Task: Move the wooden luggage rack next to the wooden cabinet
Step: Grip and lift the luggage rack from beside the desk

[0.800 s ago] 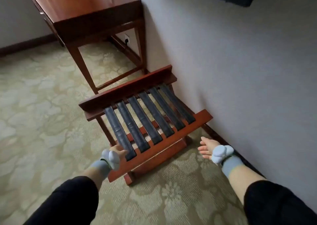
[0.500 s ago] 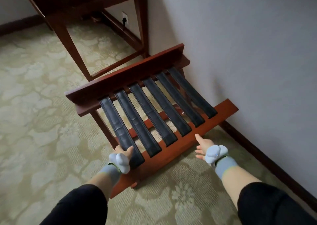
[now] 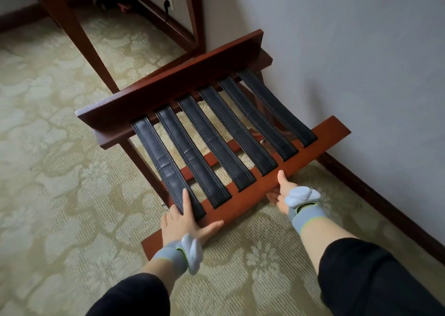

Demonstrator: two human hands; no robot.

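The wooden luggage rack [image 3: 168, 91] has a reddish frame and several black leather straps. It stands on the carpet against the wall, and its far rail is close to the wooden cabinet's legs [image 3: 79, 34] at the top left. My left hand [image 3: 183, 224] lies on the outermost strap at the left end of the near rail, with the thumb along the rail's front. My right hand [image 3: 281, 193] grips the same rail further right, thumb on top and fingers underneath.
A pale wall [image 3: 337, 51] with a dark baseboard [image 3: 385, 207] runs along the right of the rack. A wall socket with a plug [image 3: 167, 1] sits behind the cabinet legs. Patterned carpet [image 3: 48, 171] spreads to the left.
My right hand moved from hanging open beside the rack onto its near rail and closed on it. My left hand stayed at the rail's left end. The view has come closer to the rack.
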